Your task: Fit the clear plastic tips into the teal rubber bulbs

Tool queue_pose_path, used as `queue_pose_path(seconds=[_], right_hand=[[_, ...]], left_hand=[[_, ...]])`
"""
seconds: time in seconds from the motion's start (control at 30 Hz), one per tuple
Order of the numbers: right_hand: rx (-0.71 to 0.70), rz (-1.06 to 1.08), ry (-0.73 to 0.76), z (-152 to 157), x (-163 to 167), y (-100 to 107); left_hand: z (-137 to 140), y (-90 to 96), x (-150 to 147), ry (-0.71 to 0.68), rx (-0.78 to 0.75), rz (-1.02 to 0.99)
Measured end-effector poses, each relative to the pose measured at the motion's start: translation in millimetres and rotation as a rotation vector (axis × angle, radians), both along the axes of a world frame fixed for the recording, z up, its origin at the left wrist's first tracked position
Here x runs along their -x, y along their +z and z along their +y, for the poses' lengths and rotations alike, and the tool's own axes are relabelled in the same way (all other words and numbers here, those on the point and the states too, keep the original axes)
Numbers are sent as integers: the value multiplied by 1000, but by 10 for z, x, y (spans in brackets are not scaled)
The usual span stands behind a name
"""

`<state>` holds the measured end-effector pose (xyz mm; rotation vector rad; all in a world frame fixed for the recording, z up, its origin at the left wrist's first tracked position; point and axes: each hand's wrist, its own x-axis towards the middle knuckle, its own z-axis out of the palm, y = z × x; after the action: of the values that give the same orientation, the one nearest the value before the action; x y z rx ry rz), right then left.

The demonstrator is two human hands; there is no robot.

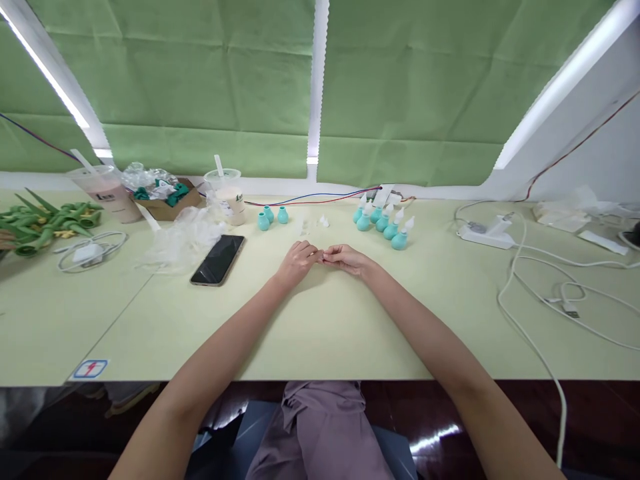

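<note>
Above the middle of the table, my left hand (299,261) and my right hand (347,259) meet fingertip to fingertip. Both are closed in a pinch around something small and pale, mostly hidden by the fingers. Just beyond them lie a few small white tips (324,221) and some clear little pieces (303,227). Three small turquoise bulb-shaped bottles (263,221) without tips stand to the far left of my hands. To the far right, several turquoise bottles (399,241) carry pointed white tips and stand in a slanting cluster.
Left of my hands lie a black phone (218,261), crumpled plastic bags (183,240), a cup (231,200), a cardboard box (173,205) and a green plastic pile (45,223), with part of another person's hand at its edge. A power strip (486,235) and white cables (520,267) spread rightward.
</note>
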<state>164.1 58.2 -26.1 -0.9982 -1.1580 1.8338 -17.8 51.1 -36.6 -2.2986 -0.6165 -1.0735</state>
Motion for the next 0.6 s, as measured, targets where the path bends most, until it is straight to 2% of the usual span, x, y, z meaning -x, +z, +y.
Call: queue_pose_path(seconds=[0.2,0.33,0.47,0.6], right_hand=[[74,-31,-3,12,-20,-25],[47,-22,-70,-11,48,-34],[-164,20,-206,-47,187,-32],[-392,-66,-355,-72,287,-46]], left_hand=[[7,-53,-13,-27,157,28],[52,-70,3,-13,223,-17],[122,-85,14,23,314,-243],[144,-85,16,30,428,-374]])
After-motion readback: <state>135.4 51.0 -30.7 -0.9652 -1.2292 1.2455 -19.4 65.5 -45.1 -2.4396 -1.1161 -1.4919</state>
